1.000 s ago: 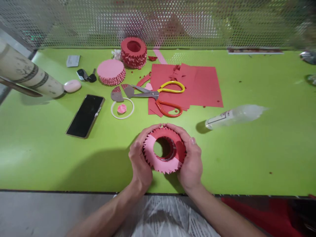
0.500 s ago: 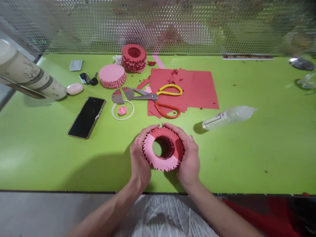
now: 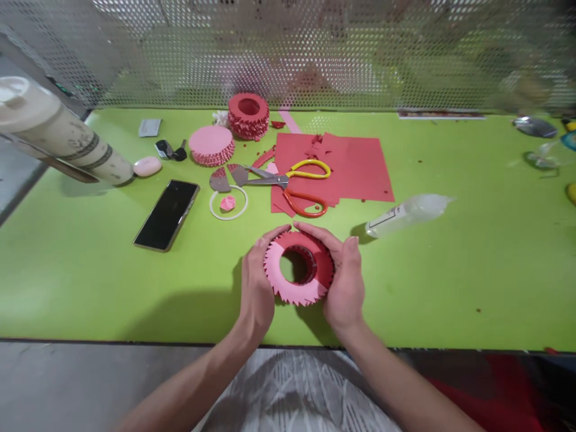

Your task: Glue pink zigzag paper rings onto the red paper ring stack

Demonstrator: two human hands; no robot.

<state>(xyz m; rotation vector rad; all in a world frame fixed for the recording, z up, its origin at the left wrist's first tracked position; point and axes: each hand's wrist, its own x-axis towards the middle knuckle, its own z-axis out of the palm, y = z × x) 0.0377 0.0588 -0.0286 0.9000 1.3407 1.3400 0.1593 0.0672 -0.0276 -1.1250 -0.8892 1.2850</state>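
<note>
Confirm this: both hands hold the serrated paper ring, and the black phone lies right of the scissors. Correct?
No: in the head view the black phone lies left of the scissors. The left hand and right hand do hold the serrated paper ring.

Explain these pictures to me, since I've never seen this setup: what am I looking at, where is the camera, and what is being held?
There is no machine here. These are a person's two bare hands, seen from a single camera worn on their head, looking forward and down. The left hand and the right hand hold a round paper ring from either side; it has zigzag edges and is red and pink. Below and around it is a green table. Farther off lie scissors with yellow and orange handles, red paper sheets, two stacks of paper rings, a phone and a plastic bottle.
</note>
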